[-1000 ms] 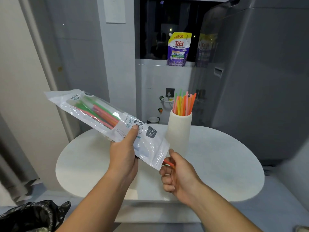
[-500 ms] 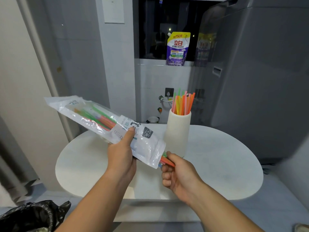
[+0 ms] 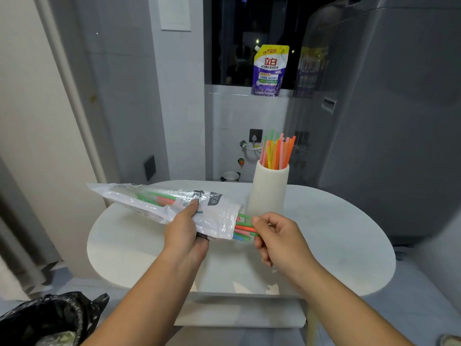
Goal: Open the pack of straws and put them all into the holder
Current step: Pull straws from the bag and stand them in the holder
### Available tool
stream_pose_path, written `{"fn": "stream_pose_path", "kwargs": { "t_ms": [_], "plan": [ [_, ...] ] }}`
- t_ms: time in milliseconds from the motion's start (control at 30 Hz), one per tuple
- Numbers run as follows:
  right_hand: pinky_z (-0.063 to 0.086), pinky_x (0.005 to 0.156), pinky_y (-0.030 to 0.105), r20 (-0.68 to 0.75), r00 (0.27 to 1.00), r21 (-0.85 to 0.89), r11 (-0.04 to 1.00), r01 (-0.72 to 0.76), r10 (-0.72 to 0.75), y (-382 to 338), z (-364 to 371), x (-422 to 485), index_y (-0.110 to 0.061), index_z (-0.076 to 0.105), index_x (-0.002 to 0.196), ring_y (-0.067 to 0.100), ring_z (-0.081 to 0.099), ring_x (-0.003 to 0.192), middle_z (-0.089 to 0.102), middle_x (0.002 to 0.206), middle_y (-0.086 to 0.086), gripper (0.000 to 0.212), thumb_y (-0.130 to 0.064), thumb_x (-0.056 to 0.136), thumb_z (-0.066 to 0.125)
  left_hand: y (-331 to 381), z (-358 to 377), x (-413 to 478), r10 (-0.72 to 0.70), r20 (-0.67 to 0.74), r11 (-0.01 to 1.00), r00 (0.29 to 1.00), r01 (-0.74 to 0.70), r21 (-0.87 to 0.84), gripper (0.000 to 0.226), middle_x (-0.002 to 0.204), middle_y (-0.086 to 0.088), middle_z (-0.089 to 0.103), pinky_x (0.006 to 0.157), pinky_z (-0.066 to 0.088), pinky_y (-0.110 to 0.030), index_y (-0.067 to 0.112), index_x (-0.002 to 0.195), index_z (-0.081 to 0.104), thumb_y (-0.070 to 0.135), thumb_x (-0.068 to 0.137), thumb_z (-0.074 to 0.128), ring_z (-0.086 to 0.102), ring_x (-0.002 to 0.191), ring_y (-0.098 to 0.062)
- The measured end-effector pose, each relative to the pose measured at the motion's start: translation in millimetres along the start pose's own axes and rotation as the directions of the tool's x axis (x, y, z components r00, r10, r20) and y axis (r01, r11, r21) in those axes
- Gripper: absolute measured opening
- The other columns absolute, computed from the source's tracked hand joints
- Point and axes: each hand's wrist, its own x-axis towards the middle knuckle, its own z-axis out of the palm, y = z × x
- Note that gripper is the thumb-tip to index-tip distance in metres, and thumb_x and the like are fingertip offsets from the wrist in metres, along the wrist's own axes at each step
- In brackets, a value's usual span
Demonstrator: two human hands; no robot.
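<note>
Plastic, thin and hollow, the straws (image 3: 245,227) stick out of the open mouth of the pack (image 3: 154,203), their green, pink, orange and blue ends bunched together. They look light and springy to me, easy to crease if squeezed hard and slick enough to fan apart. I would take the bunch near those bared ends, closing round all of them at once.

The right hand (image 3: 277,236) pinches them just there, thumb against curled fingers. The pack is clear, crinkly film, limp and slippery. The left hand (image 3: 185,229) grips it at mid-length, thumb on top, holding it nearly level above the counter (image 3: 336,233). More straws show through the film further back.

Just behind stands the holder (image 3: 268,191), a ribbed white cylinder, upright and already carrying a sheaf of bright straws (image 3: 277,153) that rises above its rim. A black bin bag (image 3: 50,315) sits low on the left.
</note>
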Motion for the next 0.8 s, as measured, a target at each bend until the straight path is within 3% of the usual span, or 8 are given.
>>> {"fn": "stream_pose_path", "kwargs": {
  "t_ms": [100, 200, 400, 500, 633, 800],
  "plan": [
    [0.039, 0.046, 0.022, -0.053, 0.996, -0.102, 0.993, 0.061, -0.066, 1.0, -4.2, 1.5, -0.005, 0.064, 0.084, 0.006, 0.044, 0.042, 0.057, 0.056, 0.0, 0.029, -0.029, 0.098, 0.057, 2.4, 0.2, 0.7, -0.003, -0.014, 1.0, 1.0, 0.003, -0.01, 0.035, 0.128, -0.01, 0.071, 0.08, 0.059, -0.039, 0.008, 0.135, 0.06, 0.005, 0.1, 0.059, 0.072, 0.091, -0.021],
    [0.04, 0.049, 0.017, -0.087, 0.988, -0.126, 0.985, 0.119, -0.13, 1.7, -5.7, 1.0, -0.01, 0.066, 0.081, 0.002, 0.049, 0.046, 0.058, 0.053, -0.009, 0.028, -0.032, 0.096, 0.06, 4.6, 1.5, -0.1, -0.018, -0.036, 0.999, 0.999, 0.017, -0.027, 0.034, 0.128, -0.009, 0.071, 0.069, 0.06, -0.037, 0.009, 0.134, 0.06, 0.005, 0.101, 0.058, 0.072, 0.09, -0.02],
    [0.044, 0.044, 0.026, 0.011, 0.991, -0.078, 0.988, 0.132, -0.131, -3.8, -5.9, -3.2, -0.024, 0.074, 0.089, 0.015, 0.053, 0.046, 0.07, 0.067, 0.006, 0.007, -0.029, 0.09, 0.07, 6.7, 1.4, 0.7, -0.042, -0.055, 0.997, 0.998, 0.038, -0.063, 0.034, 0.122, -0.009, 0.072, 0.047, 0.059, -0.03, 0.007, 0.135, 0.06, 0.005, 0.1, 0.058, 0.071, 0.087, -0.02],
    [0.045, 0.043, 0.027, 0.0, 0.993, -0.019, 0.993, 0.119, -0.119, -4.9, -10.5, 0.2, -0.015, 0.074, 0.087, 0.015, 0.052, 0.046, 0.067, 0.064, 0.006, 0.008, -0.019, 0.091, 0.069, 9.3, 2.4, 0.8, -0.046, -0.042, 0.997, 0.998, 0.043, -0.067, 0.03, 0.111, -0.007, 0.073, 0.063, 0.062, -0.038, 0.008, 0.132, 0.06, 0.005, 0.101, 0.057, 0.072, 0.088, -0.02],
    [0.041, 0.041, 0.027, -0.016, 0.994, 0.056, 0.993, 0.107, -0.106, -7.4, -24.6, 4.6, -0.003, 0.072, 0.087, 0.016, 0.047, 0.045, 0.061, 0.06, 0.008, 0.01, -0.012, 0.091, 0.069, 17.0, -3.1, 7.8, -0.012, -0.028, 0.996, 1.0, 0.01, -0.089, 0.033, 0.126, -0.012, 0.072, 0.099, 0.055, -0.051, 0.007, 0.134, 0.06, 0.006, 0.102, 0.055, 0.071, 0.111, -0.027],
    [0.04, 0.038, 0.025, -0.005, 0.998, 0.18, 0.981, 0.065, -0.065, -11.8, -37.3, 7.7, 0.0, 0.071, 0.089, 0.017, 0.048, 0.044, 0.061, 0.061, 0.01, 0.011, -0.01, 0.09, 0.068, 18.2, -3.8, 10.0, 0.007, -0.012, 0.995, 1.0, -0.008, -0.096, 0.034, 0.128, -0.011, 0.071, 0.106, 0.051, -0.054, 0.007, 0.136, 0.059, 0.006, 0.102, 0.055, 0.07, 0.114, -0.027]
  ]
}}
